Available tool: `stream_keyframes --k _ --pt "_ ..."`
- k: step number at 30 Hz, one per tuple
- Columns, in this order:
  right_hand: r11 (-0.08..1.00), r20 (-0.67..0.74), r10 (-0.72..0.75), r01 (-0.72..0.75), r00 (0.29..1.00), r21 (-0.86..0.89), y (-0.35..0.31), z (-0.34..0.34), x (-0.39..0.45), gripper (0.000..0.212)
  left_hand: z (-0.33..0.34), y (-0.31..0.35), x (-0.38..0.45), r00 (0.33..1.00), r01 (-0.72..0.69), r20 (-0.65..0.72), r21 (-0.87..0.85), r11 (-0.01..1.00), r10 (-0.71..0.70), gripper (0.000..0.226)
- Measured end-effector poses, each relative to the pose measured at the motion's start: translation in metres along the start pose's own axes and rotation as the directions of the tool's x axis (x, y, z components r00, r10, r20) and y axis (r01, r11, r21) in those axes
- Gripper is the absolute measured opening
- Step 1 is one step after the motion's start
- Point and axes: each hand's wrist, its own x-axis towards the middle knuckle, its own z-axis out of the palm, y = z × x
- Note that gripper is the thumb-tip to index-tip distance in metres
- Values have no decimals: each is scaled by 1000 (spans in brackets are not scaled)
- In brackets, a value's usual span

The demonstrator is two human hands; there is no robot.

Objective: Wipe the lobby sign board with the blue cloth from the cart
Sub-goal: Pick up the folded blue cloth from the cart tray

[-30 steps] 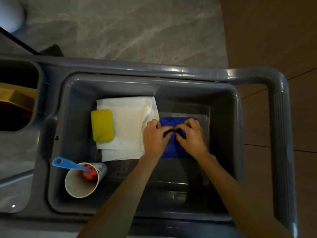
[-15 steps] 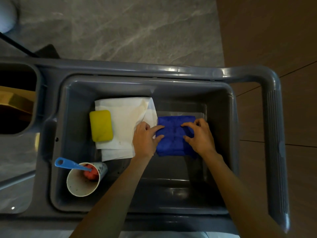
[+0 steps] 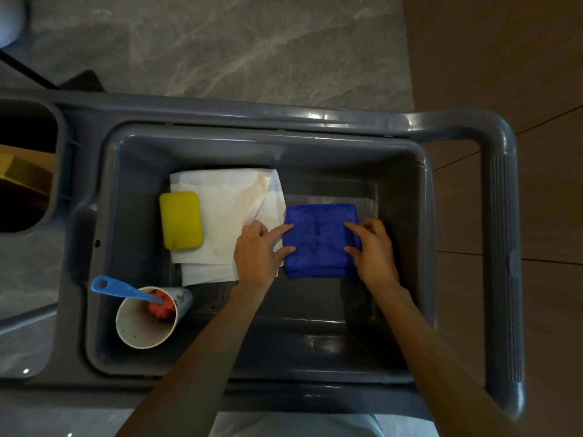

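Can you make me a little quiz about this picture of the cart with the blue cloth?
1. True or false: the yellow sponge lies on the white paper.
2. Which hands touch the blue cloth? A) left hand only B) right hand only C) both
3. Fill in: the blue handle sticks out of the paper ___.

Key: 1 true. 2 C. 3 cup.
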Motion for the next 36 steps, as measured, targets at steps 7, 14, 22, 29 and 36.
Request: stream_keyframes --k 7,14,22,29,36 --pt "771 54 320 -293 946 565 -9 9 7 24 -3 6 7 989 -125 -55 228 966 141 38" --pt "613 96 371 -321 924 722 -16 6 12 8 -13 15 16 987 -141 -52 191 972 153 26" --pt "699 4 323 -242 946 673 -13 10 11 8 -23 24 14 994 -94 -51 130 987 102 21" --pt "998 -49 -5 8 999 59 -15 -9 -8 28 -41 35 5 999 -38 14 90 995 37 34" --pt "991 -106 -124 129 987 41 -29 -27 -23 24 -75 44 -7 1000 -5 -20 114 993 7 35"
